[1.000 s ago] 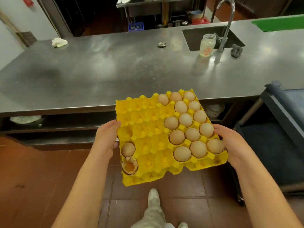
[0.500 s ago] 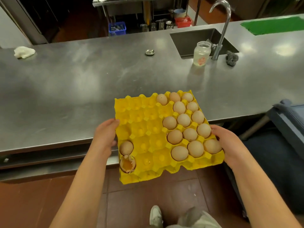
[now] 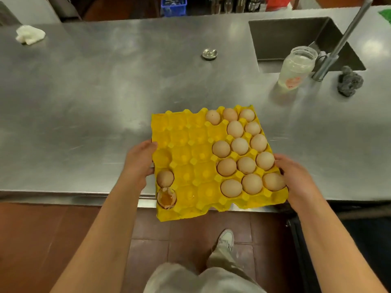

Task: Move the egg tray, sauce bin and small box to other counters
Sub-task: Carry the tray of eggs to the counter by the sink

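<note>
With the left hand [image 3: 138, 163] and right hand [image 3: 296, 178] gripping the egg tray [image 3: 190, 163] at nine and three o'clock, the person should lower it level onto the bench [image 3: 84, 102], minding the egg-heavy right side.

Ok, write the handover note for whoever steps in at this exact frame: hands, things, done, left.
Left hand grips the left edge of the yellow egg tray; right hand grips its right edge.
Tray is over the steel counter, its near edge overhanging; whether it rests on the counter or is held just above cannot be told. One broken egg sits in the near-left corner.
Done: tray brought to this counter.
Left: release the tray, then move the sauce bin and small box, neither in view.
</note>
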### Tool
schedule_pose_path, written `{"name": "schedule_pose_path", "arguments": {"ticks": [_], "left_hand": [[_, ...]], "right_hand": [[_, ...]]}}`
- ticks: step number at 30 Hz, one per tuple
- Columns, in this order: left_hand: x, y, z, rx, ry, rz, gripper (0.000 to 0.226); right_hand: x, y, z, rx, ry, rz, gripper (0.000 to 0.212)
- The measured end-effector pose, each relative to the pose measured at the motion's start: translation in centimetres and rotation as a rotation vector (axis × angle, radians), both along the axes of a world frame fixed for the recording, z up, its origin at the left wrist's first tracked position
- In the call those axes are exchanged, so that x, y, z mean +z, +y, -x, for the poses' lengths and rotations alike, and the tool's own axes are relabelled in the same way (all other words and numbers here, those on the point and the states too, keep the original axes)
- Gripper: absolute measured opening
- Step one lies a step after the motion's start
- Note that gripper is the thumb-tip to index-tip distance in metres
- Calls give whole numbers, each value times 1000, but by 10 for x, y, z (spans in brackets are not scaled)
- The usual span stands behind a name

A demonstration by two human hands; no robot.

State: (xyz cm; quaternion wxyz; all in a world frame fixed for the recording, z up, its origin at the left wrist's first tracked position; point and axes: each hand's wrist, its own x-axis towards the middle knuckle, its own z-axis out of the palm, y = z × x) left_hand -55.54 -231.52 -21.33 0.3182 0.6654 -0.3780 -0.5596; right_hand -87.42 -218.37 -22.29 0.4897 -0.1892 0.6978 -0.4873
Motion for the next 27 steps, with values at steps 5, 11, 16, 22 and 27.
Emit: {"name": "schedule_pose_path", "arguments": {"ticks": [5, 11, 16, 22, 27], "left_hand": [[-14, -23, 18, 95, -61, 19, 24], [-37, -55, 31, 78, -101, -9, 18], [-54, -82, 38, -7, -127, -10, 18], [-72, -104, 42, -91, -176, -28, 12], [-85, -109, 39, -126, -190, -46, 17]], "right_hand": [[-27, -44, 18, -8, -23, -15, 28], [-53, -66, 20, -39, -71, -59, 27], [-74, -73, 18, -89, -98, -102, 26], [-89, -72, 7, -107, -110, -172, 27], [-96, -70, 0, -117, -80, -211, 27]]}}
